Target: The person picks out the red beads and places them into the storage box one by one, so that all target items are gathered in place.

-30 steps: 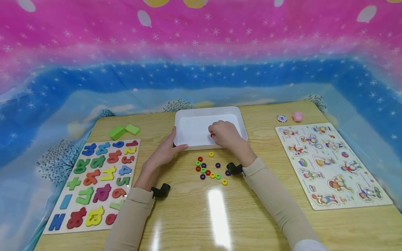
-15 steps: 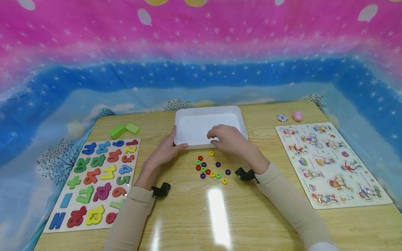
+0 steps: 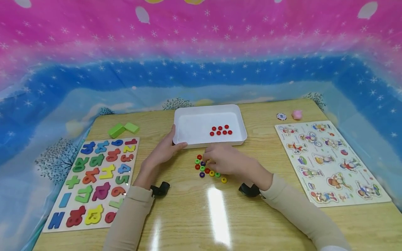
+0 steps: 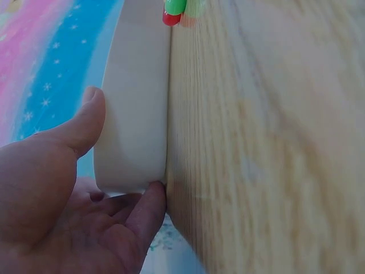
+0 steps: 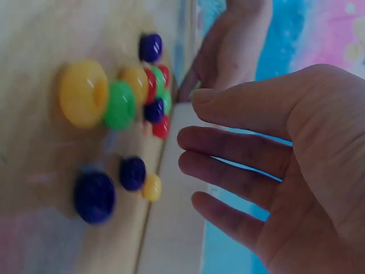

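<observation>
Left hand [image 3: 164,150] grips the white tray [image 3: 194,127]; beads [image 5: 119,105] lie below right hand [image 3: 228,160].

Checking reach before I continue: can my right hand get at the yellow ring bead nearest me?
Probably yes: your right hand looks empty and close by, and nothing covers that yellow ring bead.

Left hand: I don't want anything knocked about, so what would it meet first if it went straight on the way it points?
The white tray. The left hand holds it at its near left corner, with no gap to cross, so going straight on would probably push it at once.
</observation>
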A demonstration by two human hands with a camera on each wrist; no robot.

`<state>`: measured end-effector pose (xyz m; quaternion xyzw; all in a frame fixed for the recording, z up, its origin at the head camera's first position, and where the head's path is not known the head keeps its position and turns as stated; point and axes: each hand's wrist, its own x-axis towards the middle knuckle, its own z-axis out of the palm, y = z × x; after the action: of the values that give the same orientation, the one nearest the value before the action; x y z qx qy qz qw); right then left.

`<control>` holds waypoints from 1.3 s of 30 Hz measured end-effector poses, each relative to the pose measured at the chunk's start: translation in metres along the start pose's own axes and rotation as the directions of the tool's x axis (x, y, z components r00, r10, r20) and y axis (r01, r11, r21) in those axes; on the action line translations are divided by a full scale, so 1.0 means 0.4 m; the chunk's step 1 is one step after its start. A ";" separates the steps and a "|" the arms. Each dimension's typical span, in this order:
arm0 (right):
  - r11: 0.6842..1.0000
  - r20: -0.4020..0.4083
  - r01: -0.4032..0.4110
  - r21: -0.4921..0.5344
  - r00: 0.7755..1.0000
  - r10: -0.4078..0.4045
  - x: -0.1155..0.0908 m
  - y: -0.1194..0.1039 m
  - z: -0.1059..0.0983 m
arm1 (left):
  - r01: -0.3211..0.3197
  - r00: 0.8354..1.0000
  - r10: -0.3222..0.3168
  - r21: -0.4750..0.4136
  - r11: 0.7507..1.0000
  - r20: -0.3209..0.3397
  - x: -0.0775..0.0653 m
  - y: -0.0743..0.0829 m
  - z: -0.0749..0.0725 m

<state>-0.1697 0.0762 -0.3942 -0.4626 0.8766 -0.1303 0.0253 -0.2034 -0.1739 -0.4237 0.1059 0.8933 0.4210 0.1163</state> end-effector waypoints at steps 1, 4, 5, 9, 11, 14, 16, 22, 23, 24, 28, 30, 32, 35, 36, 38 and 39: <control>1.000 0.012 0.009 -0.003 1.000 -0.009 -0.001 -0.005 0.005 | 0.004 1.000 -0.004 0.000 1.000 0.001 0.000 0.000 0.000; 1.000 0.048 0.018 -0.020 0.999 -0.017 -0.002 -0.019 0.019 | 0.008 1.000 -0.008 0.010 1.000 0.003 -0.001 0.002 -0.001; 1.000 0.057 0.018 -0.024 0.998 -0.016 -0.001 -0.022 0.024 | 0.009 1.000 -0.009 0.013 1.000 0.004 -0.002 0.002 0.000; 0.999 0.071 0.010 -0.033 0.997 -0.007 -0.003 -0.032 0.037 | 0.021 1.000 -0.021 0.019 1.000 0.003 -0.004 0.003 0.000; 0.999 0.063 0.018 -0.050 0.998 -0.015 -0.004 -0.034 0.042 | 0.029 1.000 -0.029 0.023 0.999 0.004 -0.004 0.004 0.001; 0.996 0.050 0.033 -0.079 0.998 -0.029 -0.005 -0.033 0.048 | 0.031 0.999 -0.031 0.023 0.999 0.008 -0.003 0.003 0.002; 0.995 0.040 0.041 -0.092 0.999 -0.037 -0.006 -0.031 0.052 | 0.030 0.999 -0.030 0.021 0.999 0.010 -0.001 0.002 0.003; 0.994 0.025 0.042 -0.097 0.999 -0.040 -0.005 -0.027 0.059 | 0.030 0.999 -0.030 0.023 0.999 0.014 0.000 0.000 0.003; 0.995 0.024 0.041 -0.096 0.999 -0.038 -0.004 -0.027 0.059 | 0.032 0.999 -0.032 0.021 0.999 0.015 0.000 0.001 0.003; 0.995 0.023 0.039 -0.095 0.999 -0.037 -0.004 -0.027 0.059 | 0.033 0.999 -0.034 0.020 0.999 0.016 0.001 0.001 0.002; 0.997 0.025 0.026 -0.079 0.999 -0.024 0.002 -0.027 0.047 | 0.024 1.000 -0.024 0.015 1.000 0.016 0.000 0.002 0.001; 0.997 0.016 0.023 -0.074 1.000 -0.021 0.006 -0.024 0.035 | 0.015 1.000 -0.015 0.012 1.000 0.016 0.001 0.002 0.001; 0.997 -0.002 0.012 -0.073 1.000 -0.012 0.011 -0.021 0.017 | 0.004 1.000 -0.004 0.007 1.000 0.017 0.000 0.003 0.001; 0.997 -0.040 -0.012 -0.074 0.999 0.009 0.023 -0.010 -0.010 | -0.006 1.000 0.006 -0.003 1.000 0.017 -0.001 0.003 0.001; 0.997 -0.052 -0.029 -0.071 0.998 0.026 0.027 -0.006 -0.020 | -0.009 1.000 0.009 -0.007 1.000 0.015 -0.002 0.003 0.000; 0.997 -0.078 -0.058 -0.058 0.995 0.054 0.038 0.004 -0.037 | -0.012 1.000 0.012 -0.013 1.000 0.012 -0.002 0.003 0.000; 0.996 -0.091 -0.073 -0.044 0.993 0.069 0.045 0.010 -0.044 | -0.015 1.000 0.015 -0.015 1.000 0.011 -0.002 0.002 0.000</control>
<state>-0.1860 0.0673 -0.3769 -0.4253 0.8956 -0.1293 -0.0203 -0.2026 -0.1736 -0.4229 0.1141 0.8886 0.4280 0.1186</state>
